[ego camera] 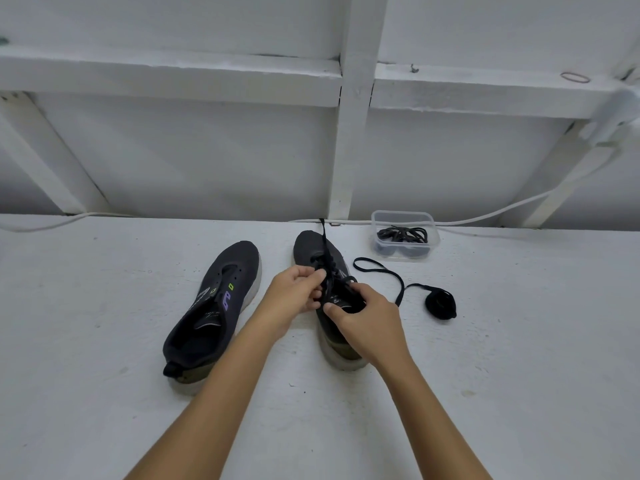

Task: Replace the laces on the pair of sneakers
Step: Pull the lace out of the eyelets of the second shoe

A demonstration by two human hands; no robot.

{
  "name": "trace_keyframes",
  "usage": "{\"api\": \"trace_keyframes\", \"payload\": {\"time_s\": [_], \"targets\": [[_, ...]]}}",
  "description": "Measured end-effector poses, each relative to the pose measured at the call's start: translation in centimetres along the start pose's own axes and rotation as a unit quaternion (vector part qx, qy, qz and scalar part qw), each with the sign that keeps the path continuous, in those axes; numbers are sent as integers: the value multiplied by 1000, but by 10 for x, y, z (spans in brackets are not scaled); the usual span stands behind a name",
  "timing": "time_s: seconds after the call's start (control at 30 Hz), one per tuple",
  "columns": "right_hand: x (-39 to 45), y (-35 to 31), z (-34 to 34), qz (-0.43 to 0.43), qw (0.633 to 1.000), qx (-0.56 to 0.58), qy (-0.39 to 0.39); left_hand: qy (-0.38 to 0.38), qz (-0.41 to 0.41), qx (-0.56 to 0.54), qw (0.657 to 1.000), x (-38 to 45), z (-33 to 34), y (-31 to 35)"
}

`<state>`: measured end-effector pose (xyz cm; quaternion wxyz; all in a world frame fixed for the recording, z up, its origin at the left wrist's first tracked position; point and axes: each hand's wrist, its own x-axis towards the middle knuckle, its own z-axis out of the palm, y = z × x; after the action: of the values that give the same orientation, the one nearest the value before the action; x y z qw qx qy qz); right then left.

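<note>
1. Broadly, a white table point(104, 393) fills the lower view, with a white framed wall point(194, 150) behind it and a white cable point(485, 213) running along the back edge.
2. Two dark sneakers sit toe-away. The left sneaker point(211, 306) has bare eyelets and lies untouched.
3. Over the right sneaker point(311, 247), both hands work: the left hand point(294, 299) pinches a black lace point(327, 268) at the eyelets, and the right hand point(367, 317) has its fingers curled round the lace lower on the tongue. One end of the lace trails past the toe.
4. A clear plastic tub point(403, 216), lidless, stands near the back edge and holds a bundle of black laces point(401, 234).
5. Right of the shoe, a loose lace point(384, 271) loops across the table and ends in a coil point(440, 303).
</note>
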<state>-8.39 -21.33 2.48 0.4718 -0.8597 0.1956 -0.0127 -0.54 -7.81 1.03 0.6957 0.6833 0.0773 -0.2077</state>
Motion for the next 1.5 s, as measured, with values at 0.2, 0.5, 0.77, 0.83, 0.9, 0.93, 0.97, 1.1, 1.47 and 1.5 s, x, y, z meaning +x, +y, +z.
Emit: {"api": "trace_keyframes", "payload": {"time_s": [0.2, 0.5, 0.77, 0.83, 0.9, 0.93, 0.97, 1.1, 1.47, 1.5], "targets": [[0, 0, 0, 3, 1000, 5, 2, -54, 26, 77, 995, 1, -15, -4], [-1, 1, 1, 6, 1000, 15, 3, -9, 10, 17, 1000, -5, -12, -3], [0, 1, 2, 9, 1000, 13, 8, 47, 111, 107, 987, -3, -13, 1], [0, 2, 2, 16, 1000, 18, 5, 142, 116, 5, 983, 1, -16, 8], [-1, 2, 2, 17, 1000, 21, 1, 173, 111, -45, 978, 4, -19, 12], [-1, 2, 2, 16, 1000, 21, 1, 147, 96, -37, 984, 4, -21, 11], [-1, 3, 2, 13, 1000, 20, 2, 99, 73, -16, 992, 3, -22, 10], [0, 3, 3, 5, 1000, 11, 5, -99, 17, 95, 990, -5, -23, -4], [0, 3, 3, 9, 1000, 2, 6, -85, 100, 183, 974, -3, -27, -6], [0, 3, 3, 11, 1000, 3, 7, -53, 120, 194, 972, -2, -23, -4]]}}
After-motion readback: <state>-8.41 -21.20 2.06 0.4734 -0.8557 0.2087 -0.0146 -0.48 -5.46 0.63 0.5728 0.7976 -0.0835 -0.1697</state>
